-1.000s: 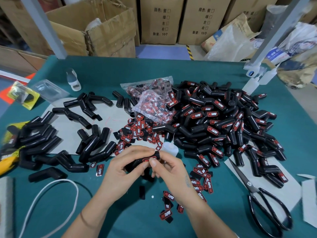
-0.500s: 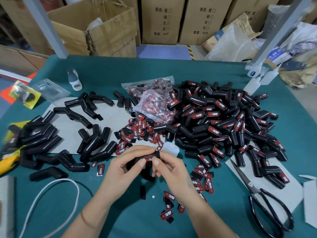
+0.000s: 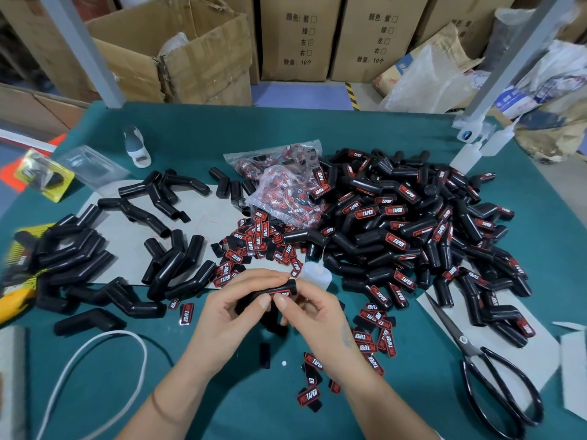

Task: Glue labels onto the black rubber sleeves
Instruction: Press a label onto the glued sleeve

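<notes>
My left hand (image 3: 233,308) grips a black rubber sleeve (image 3: 287,286) above the green table (image 3: 317,131). A red and black label (image 3: 279,294) lies on the sleeve, and the thumb of my right hand (image 3: 313,312) presses on it beside my left thumb. Unlabelled black sleeves (image 3: 178,268) lie to the left on grey card. A big heap of labelled sleeves (image 3: 409,227) fills the right. Loose labels (image 3: 254,242) are scattered in the middle, and more loose labels (image 3: 371,335) lie below my right hand. A small clear glue bottle (image 3: 314,274) lies just behind my hands.
A clear bag of labels (image 3: 282,192) sits at the centre back. Black scissors (image 3: 489,373) lie at the right front, a white cord (image 3: 95,360) at the left front, a yellow knife (image 3: 12,300) at the left edge. Two white bottles (image 3: 476,147) and cardboard boxes (image 3: 203,55) stand behind.
Both hands stay on the sleeve in the same place. The thumbs have shifted slightly along the label.
</notes>
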{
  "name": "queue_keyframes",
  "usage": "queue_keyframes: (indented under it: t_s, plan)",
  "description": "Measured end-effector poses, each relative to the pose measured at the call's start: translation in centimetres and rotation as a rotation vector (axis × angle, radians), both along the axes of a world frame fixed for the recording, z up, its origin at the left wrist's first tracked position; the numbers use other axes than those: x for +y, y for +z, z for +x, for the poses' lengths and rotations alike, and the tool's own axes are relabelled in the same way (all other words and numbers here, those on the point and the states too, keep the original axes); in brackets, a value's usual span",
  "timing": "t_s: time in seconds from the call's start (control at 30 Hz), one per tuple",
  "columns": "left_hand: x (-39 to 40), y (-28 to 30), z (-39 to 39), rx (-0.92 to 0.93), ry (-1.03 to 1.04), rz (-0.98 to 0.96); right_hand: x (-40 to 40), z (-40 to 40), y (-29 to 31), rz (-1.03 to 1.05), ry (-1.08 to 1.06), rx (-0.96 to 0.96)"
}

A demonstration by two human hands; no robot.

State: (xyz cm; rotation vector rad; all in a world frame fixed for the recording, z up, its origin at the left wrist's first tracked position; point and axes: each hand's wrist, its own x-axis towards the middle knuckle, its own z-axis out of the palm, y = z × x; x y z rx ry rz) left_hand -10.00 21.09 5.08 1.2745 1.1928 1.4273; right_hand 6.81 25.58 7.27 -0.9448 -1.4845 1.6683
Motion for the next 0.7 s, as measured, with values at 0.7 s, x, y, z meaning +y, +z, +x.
queue_keyframes:
  t_s: [0.7]
  plan:
    - [0.13, 0.62, -0.22, 0.254, 0.048, 0.081, 0.42, 0.31, -0.23, -0.022, 0.027, -0.054]
